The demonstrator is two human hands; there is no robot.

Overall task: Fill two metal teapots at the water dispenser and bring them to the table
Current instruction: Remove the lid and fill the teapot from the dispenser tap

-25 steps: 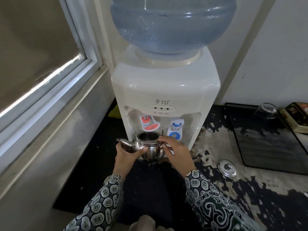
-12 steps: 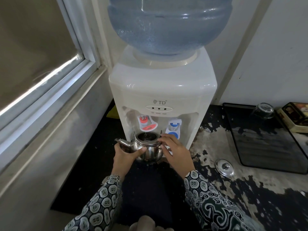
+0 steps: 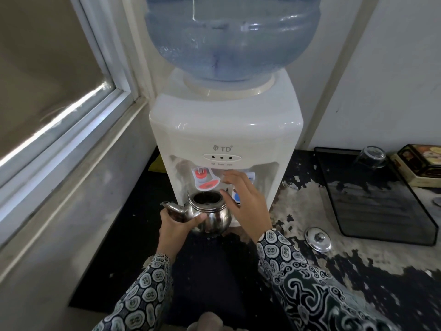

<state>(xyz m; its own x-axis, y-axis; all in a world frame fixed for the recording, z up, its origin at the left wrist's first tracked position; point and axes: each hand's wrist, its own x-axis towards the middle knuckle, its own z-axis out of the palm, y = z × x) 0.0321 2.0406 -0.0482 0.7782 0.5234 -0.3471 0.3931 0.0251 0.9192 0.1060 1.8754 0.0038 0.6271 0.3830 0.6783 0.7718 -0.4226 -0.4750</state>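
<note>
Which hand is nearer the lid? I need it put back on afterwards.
Right. The right hand is up at the taps, with the lid lying further right on the counter; the left hand grips the teapot, farther off.

The scene was lit softly by daylight, with a bright streak of glare running along the window frame at the left. The water bottle carried pale highlights on its ribs, and the white dispenser showed a gentle sheen across its top. The metal teapot and the loose lid gave off small dull reflections. The lower part of the frame sat in dimmer shade. Wide-angle distortion bent the window frame and wall lines outward at the edges. The right hand was slightly smeared by motion blur.
</note>
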